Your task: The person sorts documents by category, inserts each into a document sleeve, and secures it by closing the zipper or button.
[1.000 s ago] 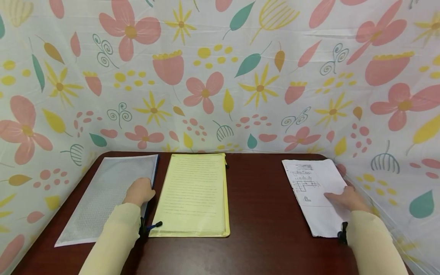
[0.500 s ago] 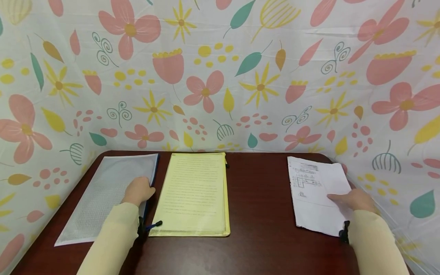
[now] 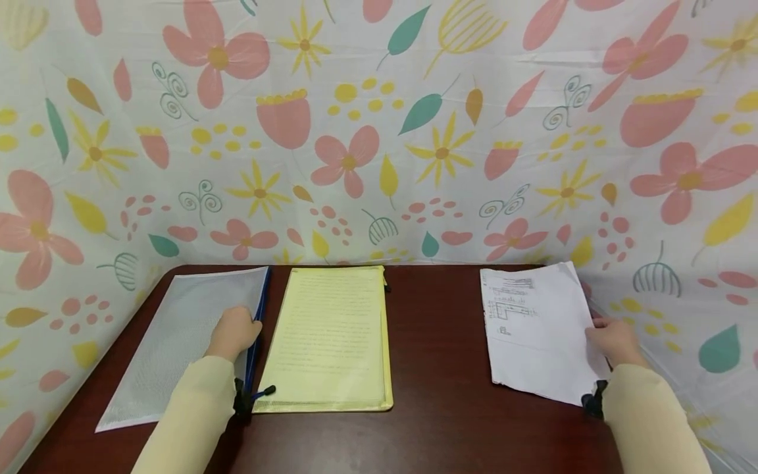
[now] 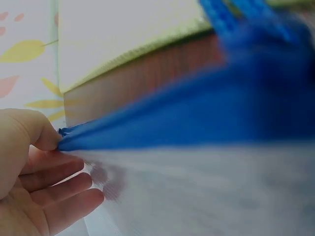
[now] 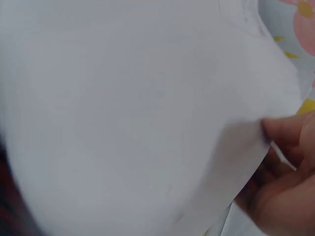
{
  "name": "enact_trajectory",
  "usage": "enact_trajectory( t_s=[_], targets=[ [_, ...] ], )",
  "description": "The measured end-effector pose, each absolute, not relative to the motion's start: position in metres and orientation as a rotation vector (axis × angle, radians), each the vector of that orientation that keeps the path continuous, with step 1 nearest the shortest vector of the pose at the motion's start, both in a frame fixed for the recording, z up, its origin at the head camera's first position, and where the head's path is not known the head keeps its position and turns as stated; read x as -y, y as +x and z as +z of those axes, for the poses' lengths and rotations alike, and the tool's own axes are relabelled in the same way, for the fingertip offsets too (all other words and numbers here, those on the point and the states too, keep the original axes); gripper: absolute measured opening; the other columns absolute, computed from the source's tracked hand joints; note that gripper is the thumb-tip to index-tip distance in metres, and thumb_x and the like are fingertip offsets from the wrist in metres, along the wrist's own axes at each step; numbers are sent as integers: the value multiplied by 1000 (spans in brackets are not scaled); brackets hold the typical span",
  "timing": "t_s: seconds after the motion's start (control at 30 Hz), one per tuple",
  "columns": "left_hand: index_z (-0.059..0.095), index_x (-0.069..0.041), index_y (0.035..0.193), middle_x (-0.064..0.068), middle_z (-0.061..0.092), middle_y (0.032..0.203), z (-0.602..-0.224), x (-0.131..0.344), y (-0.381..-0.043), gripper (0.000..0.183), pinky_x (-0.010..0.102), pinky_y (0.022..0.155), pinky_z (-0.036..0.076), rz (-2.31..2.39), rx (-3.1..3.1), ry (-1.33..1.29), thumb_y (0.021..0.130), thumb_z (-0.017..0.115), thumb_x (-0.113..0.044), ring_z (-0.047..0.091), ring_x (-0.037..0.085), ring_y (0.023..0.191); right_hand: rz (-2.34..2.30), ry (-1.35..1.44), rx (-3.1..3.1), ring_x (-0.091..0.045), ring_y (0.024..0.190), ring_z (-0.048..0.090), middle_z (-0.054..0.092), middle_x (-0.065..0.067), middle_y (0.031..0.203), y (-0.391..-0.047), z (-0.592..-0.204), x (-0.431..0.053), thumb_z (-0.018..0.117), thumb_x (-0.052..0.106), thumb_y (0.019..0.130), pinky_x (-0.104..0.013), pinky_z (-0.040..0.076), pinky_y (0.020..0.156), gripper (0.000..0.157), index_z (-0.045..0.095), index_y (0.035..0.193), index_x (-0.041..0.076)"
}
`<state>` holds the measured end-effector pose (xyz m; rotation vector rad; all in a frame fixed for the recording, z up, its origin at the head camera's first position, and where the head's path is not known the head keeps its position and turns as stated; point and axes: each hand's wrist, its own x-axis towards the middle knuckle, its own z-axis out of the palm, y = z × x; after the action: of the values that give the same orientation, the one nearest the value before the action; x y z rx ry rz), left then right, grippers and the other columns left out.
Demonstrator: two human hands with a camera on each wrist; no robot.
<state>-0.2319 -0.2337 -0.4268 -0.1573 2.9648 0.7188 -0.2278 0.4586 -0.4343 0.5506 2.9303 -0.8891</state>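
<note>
On the left of the table lies a clear mesh zip pouch [image 3: 172, 329] with a blue zip edge. My left hand [image 3: 233, 332] pinches that edge; in the left wrist view the blue strip [image 4: 182, 115] is pulled taut from thumb and fingertip, while the other fingers spread beneath the mesh. At the right, my right hand [image 3: 616, 341] holds white paper [image 3: 539, 349] with a printed drawing at its upper left. Thumb and fingers grip its right edge, as the right wrist view shows, and the paper [image 5: 123, 123] bends there. Whether it is one sheet or several, I cannot tell.
A yellow zip pouch [image 3: 331, 342] with a printed page inside lies in the middle of the dark reddish table [image 3: 438, 368]. A blue zip pull [image 3: 264, 393] reaches toward its lower left corner. A flower-patterned curtain [image 3: 379, 131] stands behind and along both sides.
My right hand has gone from lying over the paper to gripping its right edge. The paper has turned and shifted, right first, then left. My left hand stays at the blue edge.
</note>
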Motion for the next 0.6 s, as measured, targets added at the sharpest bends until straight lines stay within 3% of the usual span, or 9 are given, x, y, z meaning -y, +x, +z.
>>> enact_trajectory(
  t_s=[0.17, 0.27, 0.37, 0.47, 0.5, 0.6],
  targets=[
    [33, -17, 51, -4, 30, 47, -427, 231, -234, 41, 27, 41, 31, 694, -3001, -172, 89, 46, -16, 32, 13, 43, -1182, 624, -2859, -27, 84, 56, 50, -35, 114, -231, -439, -450, 55, 21, 92, -30, 47, 63, 49, 48, 121, -17],
    [32, -18, 50, -4, 29, 46, -426, 228, -235, 42, 26, 40, 28, 717, -3019, -161, 90, 46, -16, 29, 12, 42, -1270, 621, -2814, -15, 77, 57, 50, -32, 118, -231, -442, -447, 55, 30, 93, -28, 49, 62, 57, 46, 127, -15],
    [31, -18, 50, -5, 27, 46, -423, 224, -235, 42, 24, 39, 24, 755, -3041, -162, 89, 46, -15, 25, 10, 42, -1352, 629, -2716, -29, 96, 59, 39, -34, 134, -231, -442, -444, 53, 43, 92, -42, 51, 80, 70, 39, 137, -9],
    [30, -18, 50, -6, 26, 46, -419, 221, -235, 42, 22, 39, 21, 779, -3054, -180, 89, 45, -14, 22, 9, 42, -1424, 653, -2597, -43, 122, 40, 24, -31, 147, -232, -438, -440, 51, 52, 90, -56, 42, 92, 79, 32, 144, -2],
    [30, -18, 50, -6, 26, 46, -418, 220, -235, 43, 22, 39, 21, 785, -3056, -184, 89, 45, -15, 22, 9, 42, -1442, 653, -2571, -41, 122, 41, 25, -31, 146, -232, -437, -439, 51, 53, 90, -56, 42, 93, 79, 31, 144, -1],
    [30, -18, 50, -6, 25, 46, -413, 217, -233, 44, 22, 39, 21, 799, -3053, -202, 91, 45, -15, 22, 10, 42, -1524, 648, -2523, -21, 98, 59, 56, -16, 119, -233, -436, -436, 55, 49, 90, -42, 51, 82, 73, 37, 141, 1]
  ],
)
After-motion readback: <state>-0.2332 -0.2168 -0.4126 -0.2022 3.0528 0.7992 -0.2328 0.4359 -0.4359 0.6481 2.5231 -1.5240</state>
